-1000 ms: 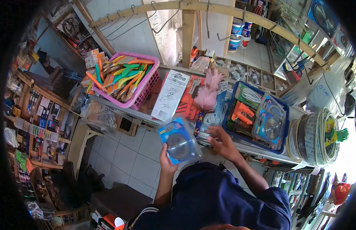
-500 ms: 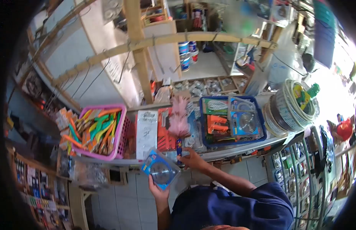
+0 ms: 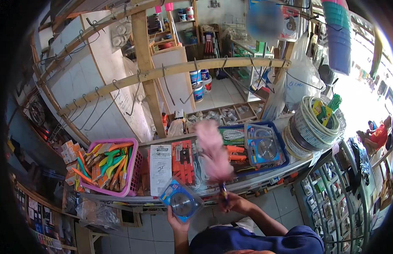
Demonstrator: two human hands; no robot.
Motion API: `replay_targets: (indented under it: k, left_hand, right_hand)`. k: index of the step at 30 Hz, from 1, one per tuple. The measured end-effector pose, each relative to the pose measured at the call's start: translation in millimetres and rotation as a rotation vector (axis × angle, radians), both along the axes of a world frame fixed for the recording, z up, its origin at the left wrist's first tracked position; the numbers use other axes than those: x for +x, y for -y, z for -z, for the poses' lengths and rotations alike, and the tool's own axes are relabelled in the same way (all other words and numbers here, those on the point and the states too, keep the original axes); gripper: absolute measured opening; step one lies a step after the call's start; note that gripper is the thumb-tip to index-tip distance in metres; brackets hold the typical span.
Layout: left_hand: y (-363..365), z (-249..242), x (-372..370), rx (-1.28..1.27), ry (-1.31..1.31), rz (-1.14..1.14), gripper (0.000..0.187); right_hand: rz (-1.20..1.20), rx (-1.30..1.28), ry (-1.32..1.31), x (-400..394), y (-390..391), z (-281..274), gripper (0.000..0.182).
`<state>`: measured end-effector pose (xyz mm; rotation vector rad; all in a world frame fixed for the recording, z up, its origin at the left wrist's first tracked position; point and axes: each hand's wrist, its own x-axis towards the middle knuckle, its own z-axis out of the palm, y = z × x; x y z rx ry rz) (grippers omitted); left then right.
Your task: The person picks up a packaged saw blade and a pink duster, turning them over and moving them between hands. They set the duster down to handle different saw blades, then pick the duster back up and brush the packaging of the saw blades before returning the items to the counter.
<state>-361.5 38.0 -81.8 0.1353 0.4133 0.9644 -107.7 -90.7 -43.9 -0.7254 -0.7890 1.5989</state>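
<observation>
My left hand (image 3: 178,220) is closed on the lower corner of a blue blister pack with a round saw blade (image 3: 180,201) inside. It tilts in front of the counter's edge. In my right hand (image 3: 235,203) is the dark handle of a pink feather duster (image 3: 213,148), its fluffy head blurred and reaching over the counter. Behind the duster sits a blue tray (image 3: 264,170) with another packed saw blade (image 3: 264,148) and orange-handled tools. Left of the duster lie a red carded tool (image 3: 183,162) and a white printed package (image 3: 161,166).
A pink basket (image 3: 136,171) of colourful-handled tools stands at the counter's left. Coiled cable or hose (image 3: 308,129) is stacked at the right. Across the back runs a wooden rail (image 3: 162,73) with wire hooks hanging down. A glass display rack (image 3: 325,207) stands at lower right.
My right hand has swung the duster right, from beside the red package to in front of the blue tray. My left hand still holds the saw blade pack. The whole view has shifted slightly.
</observation>
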Motion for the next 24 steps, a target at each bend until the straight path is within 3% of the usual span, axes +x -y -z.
replay_targets:
  k: [7, 9, 11, 15, 16, 17, 18, 19, 21, 22, 24]
  left_hand:
    - [1.7, -3.1, 14.6, 0.087, 0.032, 0.072, 0.051]
    - [-7.9, 2.0, 15.0, 0.138, 0.347, 0.205, 0.053]
    - [-20.6, 13.0, 14.0, 0.184, 0.46, 0.268, 0.054]
    - [-42.8, 59.4, 1.7, 0.274, 0.286, 0.241, 0.054]
    - [-47.5, 69.2, -2.6, 0.299, 0.241, 0.226, 0.054]
    - [-50.5, 72.6, -5.2, 0.323, 0.197, 0.211, 0.054]
    - [-23.2, -3.0, 18.4, 0.186, 0.112, -0.004, 0.055]
    - [-20.9, -10.7, 22.0, 0.159, 0.112, -0.013, 0.055]
    - [-17.5, -14.5, 23.6, 0.105, 0.115, -0.028, 0.055]
    - [-18.5, -3.7, 19.8, 0.196, 0.079, -0.031, 0.055]
    - [-26.3, 22.4, 15.2, 0.379, 0.013, -0.03, 0.055]
  right_hand:
    - [-0.2, -0.026, 0.11, 0.4, 35.2, -28.6, 0.052]
    - [-0.224, -0.1, 0.282, -7.8, 39.5, -21.1, 0.045]
    - [-0.221, -0.098, 0.459, -25.0, 39.1, -24.7, 0.046]
    - [-0.08, -0.02, 0.571, -48.4, 40.2, -6.4, 0.042]
    - [-0.095, -0.235, 0.357, -49.5, 46.9, -13.5, 0.043]
    - [-0.025, -0.294, 0.283, -53.9, 48.5, -20.0, 0.04]
    - [0.044, -0.356, 0.206, -58.7, 50.4, -24.3, 0.038]
    - [0.112, -0.421, 0.129, -62.2, 52.3, -25.1, 0.036]
    - [-0.024, -0.319, 0.286, -52.7, 55.7, -2.2, 0.037]
    - [-0.091, -0.268, 0.361, -49.4, 57.6, 7.2, 0.038]
    - [0.009, -0.229, 0.43, -49.6, 55.6, 5.3, 0.034]
